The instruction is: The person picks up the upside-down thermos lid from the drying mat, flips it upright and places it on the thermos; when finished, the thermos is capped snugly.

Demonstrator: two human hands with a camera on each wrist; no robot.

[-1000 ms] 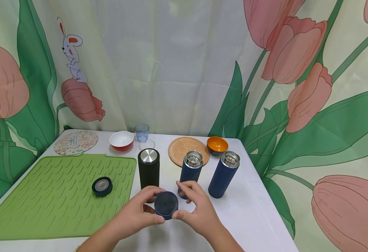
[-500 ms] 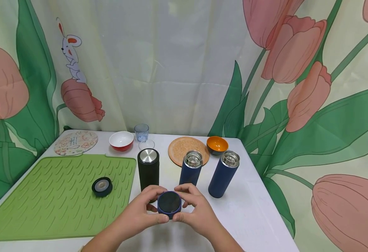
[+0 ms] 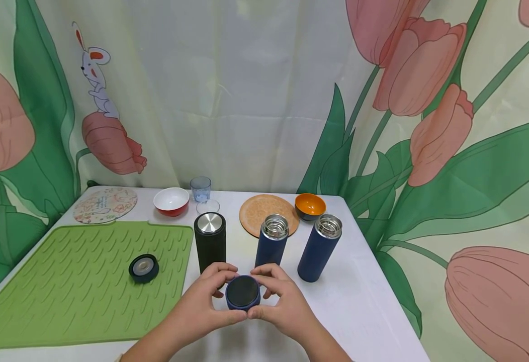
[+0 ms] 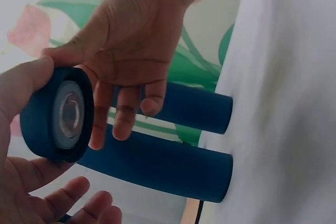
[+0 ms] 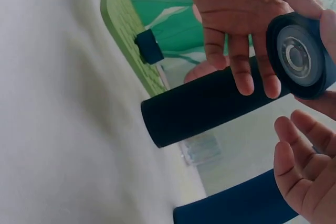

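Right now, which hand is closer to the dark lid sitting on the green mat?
Left. The left hand is to the right of the dark lid; the right hand is farther right, on the other side of the blue-edged lid they both hold.

A round, dark blue lid with a flat black top is pinched at its sides by the left hand and the right hand, clear of the white table. Its underside faces down, showing a pale, ringed inner disc.
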